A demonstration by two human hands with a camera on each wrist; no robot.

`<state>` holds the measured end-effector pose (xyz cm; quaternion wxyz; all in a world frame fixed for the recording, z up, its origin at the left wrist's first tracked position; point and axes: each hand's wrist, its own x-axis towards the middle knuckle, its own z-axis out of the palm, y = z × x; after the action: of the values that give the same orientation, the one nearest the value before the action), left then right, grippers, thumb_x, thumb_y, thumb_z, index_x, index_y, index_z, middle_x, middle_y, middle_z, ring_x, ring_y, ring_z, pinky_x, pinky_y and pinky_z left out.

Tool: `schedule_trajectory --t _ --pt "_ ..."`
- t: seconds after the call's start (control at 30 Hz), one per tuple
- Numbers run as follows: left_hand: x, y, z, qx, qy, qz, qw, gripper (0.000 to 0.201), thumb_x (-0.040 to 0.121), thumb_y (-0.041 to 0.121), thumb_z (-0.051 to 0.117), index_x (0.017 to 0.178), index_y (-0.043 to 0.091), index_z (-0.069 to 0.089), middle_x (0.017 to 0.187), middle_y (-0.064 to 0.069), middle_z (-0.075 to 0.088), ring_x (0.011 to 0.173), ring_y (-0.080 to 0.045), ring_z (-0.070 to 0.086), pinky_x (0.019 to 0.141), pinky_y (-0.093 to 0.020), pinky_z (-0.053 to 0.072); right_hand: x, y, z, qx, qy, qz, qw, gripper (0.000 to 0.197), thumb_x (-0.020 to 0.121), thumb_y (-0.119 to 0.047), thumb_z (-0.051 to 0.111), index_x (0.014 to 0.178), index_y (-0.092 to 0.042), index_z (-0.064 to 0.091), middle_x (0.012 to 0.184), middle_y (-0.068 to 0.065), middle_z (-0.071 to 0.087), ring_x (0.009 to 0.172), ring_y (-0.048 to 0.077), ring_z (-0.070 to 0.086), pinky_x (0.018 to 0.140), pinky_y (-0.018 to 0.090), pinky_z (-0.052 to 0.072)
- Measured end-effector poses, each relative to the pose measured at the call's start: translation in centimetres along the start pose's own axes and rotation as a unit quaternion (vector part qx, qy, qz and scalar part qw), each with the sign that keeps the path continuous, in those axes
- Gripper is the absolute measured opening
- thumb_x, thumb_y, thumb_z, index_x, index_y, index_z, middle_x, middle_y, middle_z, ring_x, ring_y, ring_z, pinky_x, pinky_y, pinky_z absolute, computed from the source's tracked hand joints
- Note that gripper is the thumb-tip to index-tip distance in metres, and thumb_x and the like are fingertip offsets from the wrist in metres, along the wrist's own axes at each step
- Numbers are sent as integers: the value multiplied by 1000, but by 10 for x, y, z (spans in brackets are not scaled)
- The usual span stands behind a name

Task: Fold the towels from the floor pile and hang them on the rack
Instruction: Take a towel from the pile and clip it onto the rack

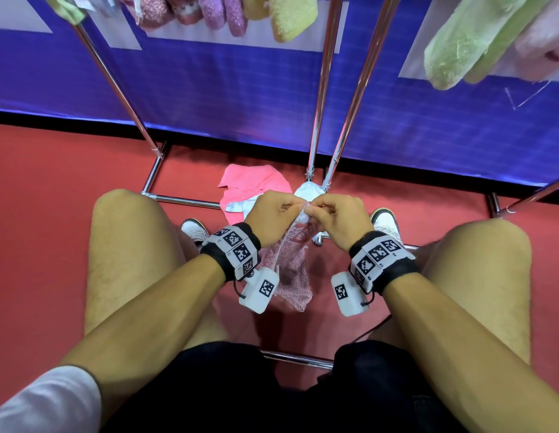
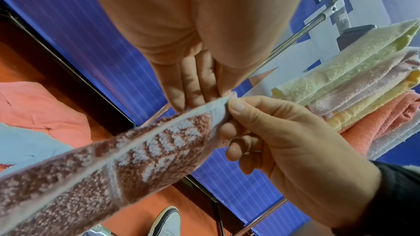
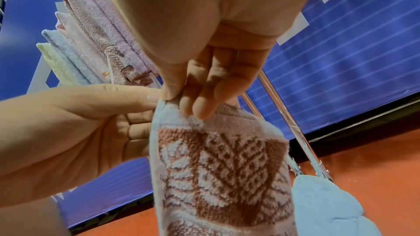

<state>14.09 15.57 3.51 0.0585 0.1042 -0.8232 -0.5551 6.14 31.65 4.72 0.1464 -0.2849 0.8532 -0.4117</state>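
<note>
Gripping: left hand (image 1: 269,214) and right hand (image 1: 337,219) pinch patterned towel (image 1: 290,264) at its top corner.
Floor: pink towel (image 1: 250,182) beneath rack (image 1: 321,98).

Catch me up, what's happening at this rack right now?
A seated person holds a pink-and-white patterned towel up by one end. The left hand and right hand pinch its top edge close together, and the rest hangs down between the knees. Folded towels already hang on the chrome rack. A bright pink towel and a pale blue one lie on the red floor, not yet folded.
</note>
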Motion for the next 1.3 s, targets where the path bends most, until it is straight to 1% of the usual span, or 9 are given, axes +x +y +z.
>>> schedule_trajectory --t 0.2,0.33,0.47,0.63,0.73,0.93,1.07,1.17,1.3 --pt "-3 4 1 -23 -7 -41 999 18 85 16 63 94 16 78 73 -7 72 62 -13 62 64 -34 54 0 1 -1 -1 -1 2 1000 13 88 -31 72 78 -22 73 66 -6 73 67 8 70 73 31 57" --pt "-5 14 -2 -82 -6 -66 994 12 78 9 79 87 17 76 80 -14 75 74 -26 73 79 -44 59 0 3 -1 -4 -1 2 1000 21 88 -37 70 73 -23 70 61 -2 70 62 16 68 69 36 56" --pt "-3 15 -8 -100 -1 -89 991 22 70 0 84 86 -6 72 82 -26 72 76 -28 68 81 -54 55 0 2 -3 -24 -6 1 1000 25 85 -39 72 70 -20 69 59 3 67 61 22 63 65 34 53" --pt "-2 21 -17 -112 -19 -76 991 13 72 -4 80 81 3 74 79 -17 74 76 -28 70 78 -41 59 -3 -5 -6 -25 2 -39 999 19 86 -30 73 68 -23 68 54 -7 57 52 8 50 56 21 41" --pt "0 26 -22 -137 -3 -69 988 14 76 -6 76 80 8 73 69 -1 73 66 -11 68 66 -23 57 -1 -4 -7 -5 25 -59 998 5 80 -12 73 78 -17 73 80 -10 51 66 0 47 64 19 36" --pt "-3 31 -30 -172 21 -57 983 16 81 -8 70 86 7 70 68 5 73 65 -5 68 65 -19 56 0 9 -7 -107 -76 -3 991 5 73 -10 70 77 -11 72 148 11 35 128 30 40 106 33 31" --pt "-1 26 -38 -193 57 -69 977 11 82 -4 71 82 8 71 70 0 74 63 -12 68 66 -27 57 1 12 -7 -167 -115 16 979 31 81 -30 67 57 -24 48 111 13 61 109 30 56 84 28 39" --pt "2 22 -44 -213 61 -75 972 15 81 0 74 77 15 75 72 -4 73 64 -15 67 66 -29 57 -2 9 -9 -159 -111 51 980 36 84 -29 67 59 -17 45 69 3 53 73 29 53 62 29 30" --pt "1 17 -43 -230 62 -81 968 8 73 11 77 81 12 75 77 -10 73 68 -23 66 67 -31 56 -5 3 -7 -127 -115 34 985 37 78 -21 73 61 -18 41 57 -5 44 54 11 40 56 28 30"
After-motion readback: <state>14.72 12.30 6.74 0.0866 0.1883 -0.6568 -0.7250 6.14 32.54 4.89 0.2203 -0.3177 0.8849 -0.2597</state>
